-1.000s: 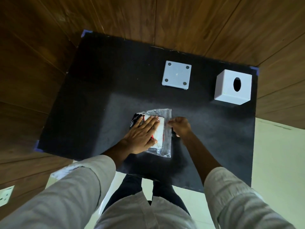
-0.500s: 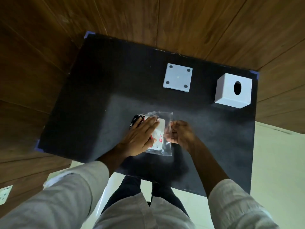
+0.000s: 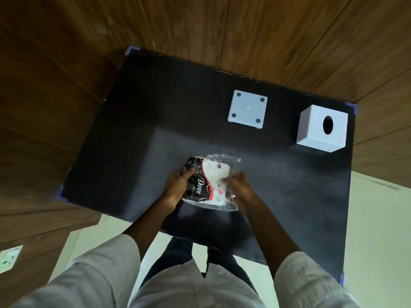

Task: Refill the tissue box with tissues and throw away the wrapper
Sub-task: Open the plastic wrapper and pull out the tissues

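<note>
A tissue pack (image 3: 209, 181) in a clear, black and red plastic wrapper is held up off the black table mat (image 3: 133, 134) near its front edge. My left hand (image 3: 178, 185) grips the pack's dark left end. My right hand (image 3: 239, 188) pinches the clear plastic at its right end. The white tissue box cover (image 3: 322, 128), with an oval hole on top, stands at the back right. Its flat white base plate (image 3: 247, 110), with dark pads at its corners, lies to the left of the cover.
Wooden panelling surrounds the mat at the back and left. A pale floor shows at the right and front. A white wall socket (image 3: 10, 258) sits at the lower left. My sleeves and legs fill the bottom of the view.
My left hand was pressing flat on the pack; it now grips the pack's left end. Both hands have lifted and tilted the pack, and its printed face shows.
</note>
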